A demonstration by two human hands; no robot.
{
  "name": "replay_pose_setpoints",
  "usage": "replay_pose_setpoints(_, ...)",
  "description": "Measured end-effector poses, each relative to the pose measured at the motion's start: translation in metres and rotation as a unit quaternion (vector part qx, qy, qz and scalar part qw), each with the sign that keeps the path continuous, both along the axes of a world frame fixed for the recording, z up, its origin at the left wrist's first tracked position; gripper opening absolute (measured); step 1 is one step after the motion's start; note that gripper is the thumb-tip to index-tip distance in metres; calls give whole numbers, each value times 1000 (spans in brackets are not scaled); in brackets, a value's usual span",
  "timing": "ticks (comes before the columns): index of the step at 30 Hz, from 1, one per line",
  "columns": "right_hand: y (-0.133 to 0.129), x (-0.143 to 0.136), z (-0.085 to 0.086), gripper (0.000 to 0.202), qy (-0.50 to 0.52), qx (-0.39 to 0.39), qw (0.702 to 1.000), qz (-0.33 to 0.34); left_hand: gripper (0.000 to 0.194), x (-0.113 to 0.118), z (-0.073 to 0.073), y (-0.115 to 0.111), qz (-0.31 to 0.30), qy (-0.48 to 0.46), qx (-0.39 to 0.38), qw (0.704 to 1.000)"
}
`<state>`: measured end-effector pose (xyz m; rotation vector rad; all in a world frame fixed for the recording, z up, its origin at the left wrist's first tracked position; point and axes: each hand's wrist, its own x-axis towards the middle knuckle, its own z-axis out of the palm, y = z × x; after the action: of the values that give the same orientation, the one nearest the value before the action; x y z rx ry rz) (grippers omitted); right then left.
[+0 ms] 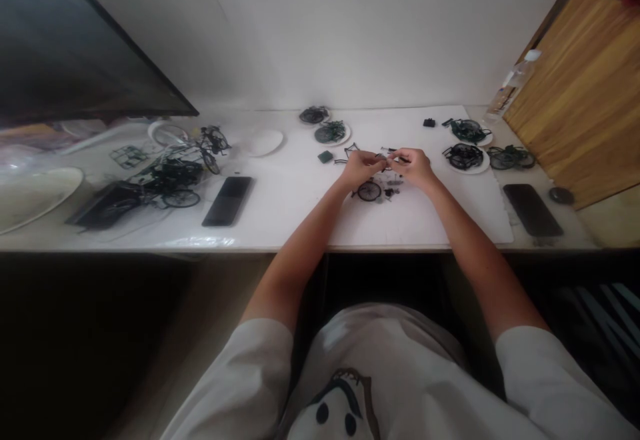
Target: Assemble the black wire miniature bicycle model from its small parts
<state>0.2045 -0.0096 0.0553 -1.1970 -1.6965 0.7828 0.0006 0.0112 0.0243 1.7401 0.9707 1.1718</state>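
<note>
My left hand (362, 167) and my right hand (412, 165) meet over the white sheet (300, 207), fingertips pinched together around a small dark part too small to make out. Just below them lies a little spoked wheel (369, 191), with small loose pieces (391, 193) to its right. A thin dark frame piece (351, 151) shows above my left hand. To the left of it sits a small green block (325, 157).
Plates with dark miniature bike parts stand at the back (333, 133) and right (464, 158). A phone (227, 201) lies left, another (533, 210) right. Model bicycles (175, 173) crowd the left. A bottle (513, 87) leans by the wooden panel (575, 93).
</note>
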Motion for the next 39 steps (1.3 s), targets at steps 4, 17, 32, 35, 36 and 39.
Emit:
replay_pose_setpoints(4, 2, 0, -4, 32, 6, 7, 1000, 7, 33, 1, -2, 1, 6, -12, -1, 1000)
replay_pose_setpoints(17, 8, -1, -19, 40, 12, 30, 999, 27, 26, 3, -2, 0, 25, 0, 5, 1000)
replay_pose_setpoints(32, 11, -2, -26, 46, 13, 57, 998, 38, 28, 3, -2, 1, 59, 32, 25, 997)
replay_pose_setpoints(35, 8, -1, -24, 40, 7, 64, 997, 45, 28, 4, -3, 1, 67, 30, 22, 997)
replay_pose_setpoints(36, 8, -1, -23, 39, 7, 64, 997, 43, 28, 4, -3, 2, 71, 28, 22, 997)
replay_pose_setpoints(39, 8, 1, -21, 36, -3, 71, 997, 8, 24, 6, -2, 1, 86, 20, 24, 996)
